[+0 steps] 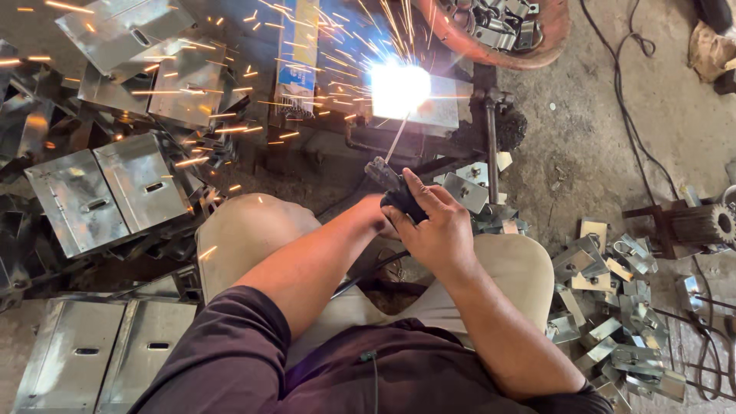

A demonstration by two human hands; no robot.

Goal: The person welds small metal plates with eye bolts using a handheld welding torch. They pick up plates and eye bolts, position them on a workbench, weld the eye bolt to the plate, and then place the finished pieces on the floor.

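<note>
1. The right hand is wrapped around the black holder, fingers curled tight on its grip and thumb laid along the top.
2. The left hand is mostly hidden behind the right one. Its forearm runs up to the same holder, but I cannot tell how its fingers sit.
3. A thin rod sticks out of the holder and slants up to the arc.
4. The arc is a white glare on the plate, which lies on a dark stand above the knees. Orange sparks spray out to the left and upward.
5. A black cable leaves the holder and drops between the knees.
6. The person sits low, both knees in pale trousers, sleeves dark.
7. Folded boxes of shiny sheet metal, each with a slot, are heaped on the left. More lie flat at the lower left.
8. Small brackets are scattered over the floor to the right of the right knee.
9. A red tub holding metal parts stands at the top, just behind the plate.
10. A toothed gear sits at the right edge, with thin wires trailing across the concrete nearby.
</note>
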